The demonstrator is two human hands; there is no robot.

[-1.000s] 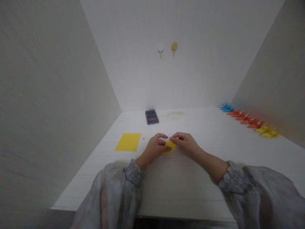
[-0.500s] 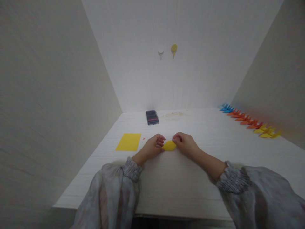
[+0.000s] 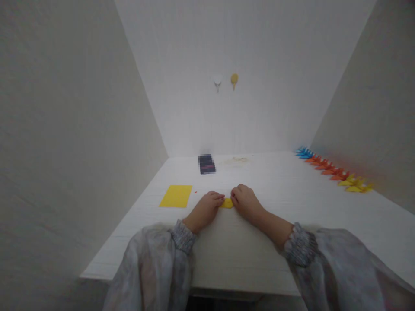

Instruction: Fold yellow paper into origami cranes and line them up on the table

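Observation:
A small folded piece of yellow paper [image 3: 227, 203] lies on the white table between my two hands. My left hand [image 3: 210, 204] is closed at its left end, fingers together and partly over it. At the right end, my right hand [image 3: 244, 199] has its fingers curled on the paper's edge. Both hands hide parts of the paper, so its full folded shape does not show. Left of my left hand lies a flat sheet of yellow paper [image 3: 176, 196], with a tiny orange-red scrap [image 3: 195, 191] beside it.
A dark, blurred-out flat object [image 3: 206, 164] lies near the back wall. Folded paper cranes in blue [image 3: 304, 152], orange-red [image 3: 327, 167] and yellow [image 3: 355, 183] line the table's right side. Two hooks, one white [image 3: 218, 81] and one yellow [image 3: 234, 79], are on the back wall.
My hands have come closer together, and less of the yellow paper shows between them. My left fingers have flattened over its end. The whole view has shifted slightly.

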